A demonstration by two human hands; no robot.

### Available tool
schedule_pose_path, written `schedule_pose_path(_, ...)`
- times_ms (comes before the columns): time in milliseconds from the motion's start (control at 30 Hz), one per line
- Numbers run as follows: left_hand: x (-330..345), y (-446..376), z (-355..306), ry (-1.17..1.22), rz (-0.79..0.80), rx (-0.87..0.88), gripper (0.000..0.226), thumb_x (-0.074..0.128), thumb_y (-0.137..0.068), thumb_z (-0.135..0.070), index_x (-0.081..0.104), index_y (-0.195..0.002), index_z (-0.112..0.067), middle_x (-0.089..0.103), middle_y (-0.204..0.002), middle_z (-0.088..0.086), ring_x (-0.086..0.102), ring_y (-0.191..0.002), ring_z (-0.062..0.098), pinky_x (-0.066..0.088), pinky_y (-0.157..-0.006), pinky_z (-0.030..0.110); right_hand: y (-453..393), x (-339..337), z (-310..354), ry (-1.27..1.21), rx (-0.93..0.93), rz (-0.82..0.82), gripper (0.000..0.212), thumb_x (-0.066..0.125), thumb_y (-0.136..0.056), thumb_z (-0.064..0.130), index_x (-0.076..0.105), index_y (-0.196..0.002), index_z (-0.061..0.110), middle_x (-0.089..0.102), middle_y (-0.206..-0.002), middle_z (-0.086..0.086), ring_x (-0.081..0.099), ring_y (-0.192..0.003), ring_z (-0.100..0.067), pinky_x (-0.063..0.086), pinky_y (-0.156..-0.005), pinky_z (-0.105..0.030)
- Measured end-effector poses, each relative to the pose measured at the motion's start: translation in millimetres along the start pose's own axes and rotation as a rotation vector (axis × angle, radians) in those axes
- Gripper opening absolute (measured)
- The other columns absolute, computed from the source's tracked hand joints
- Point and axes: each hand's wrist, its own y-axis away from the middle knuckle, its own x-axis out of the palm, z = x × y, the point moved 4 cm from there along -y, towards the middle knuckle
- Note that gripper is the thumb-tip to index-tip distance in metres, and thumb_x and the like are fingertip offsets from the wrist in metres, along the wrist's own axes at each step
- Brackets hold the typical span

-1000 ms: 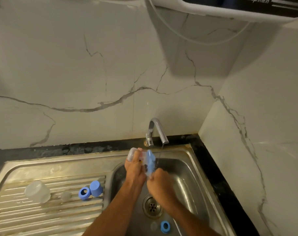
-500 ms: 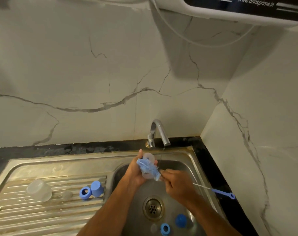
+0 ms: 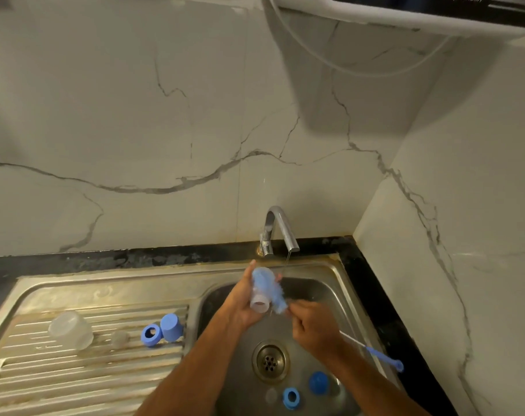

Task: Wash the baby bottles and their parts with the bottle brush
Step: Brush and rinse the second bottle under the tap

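Note:
My left hand [image 3: 240, 304] grips a clear baby bottle [image 3: 259, 304] over the sink basin, its open neck toward me. My right hand [image 3: 313, 324] grips the wire handle of the bottle brush [image 3: 268, 291]; its blue bristle head lies along the outside of the bottle, and the handle's blue end [image 3: 384, 360] sticks out to the right. On the draining board lie another clear bottle [image 3: 70, 330], a clear teat [image 3: 119, 338], a blue ring [image 3: 150, 334] and a blue cap [image 3: 171, 327]. In the basin lie a blue cap [image 3: 318, 382], a blue ring [image 3: 291, 397] and a clear teat [image 3: 270, 394].
The chrome tap [image 3: 277, 229] stands behind the basin and a thin stream of water runs from its spout. The drain [image 3: 270, 361] sits mid-basin. A black counter edge [image 3: 372, 295] runs around the steel sink [image 3: 105, 289]. Marble walls close in behind and to the right.
The brush head has slid from across the bottle to lie along its side, further up toward the bottle's base. My right hand has drawn back toward me slightly.

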Motion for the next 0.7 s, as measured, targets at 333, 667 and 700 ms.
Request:
schedule_pose_path(333,5.8,-7.1,-13.4,-0.116,0.045,0.181,0.057,0.062,-0.081,-0.065,0.072,-0.105,-0.014,0.075,-0.085,0.009,0.072,-0.080,0.025,0.055,-0.094,0.044,3.9,3.7,-1.3,-0.118,0.010,-0.028,0.030,0.046,-0.098,0.034,0.071,-0.094,0.018,0.071,-0.083,0.010,0.059,-0.067,0.006,0.050,-0.061,-0.011)
schedule_pose_path(667,8.8,11.0,-0.4,0.036,-0.014,-0.045,0.061,0.044,-0.098,-0.059,0.058,-0.111,-0.001,0.062,-0.105,0.024,0.062,-0.093,0.035,0.049,-0.084,0.049,-8.2,-5.8,-16.0,-0.089,0.107,-0.062,0.017,0.055,-0.099,0.028,0.071,-0.094,0.022,0.064,-0.078,0.017,0.060,-0.066,0.004,0.045,-0.058,-0.010)
schedule_pose_path(700,10.2,10.5,-0.5,0.023,0.013,-0.033,0.053,0.048,-0.099,-0.053,0.059,-0.108,-0.001,0.062,-0.098,0.022,0.061,-0.086,0.032,0.050,-0.082,0.045,-8.9,-4.4,-18.0,-0.104,0.132,-0.067,0.017,0.055,-0.099,0.028,0.070,-0.091,0.024,0.061,-0.075,0.020,0.060,-0.066,0.002,0.045,-0.057,-0.011)
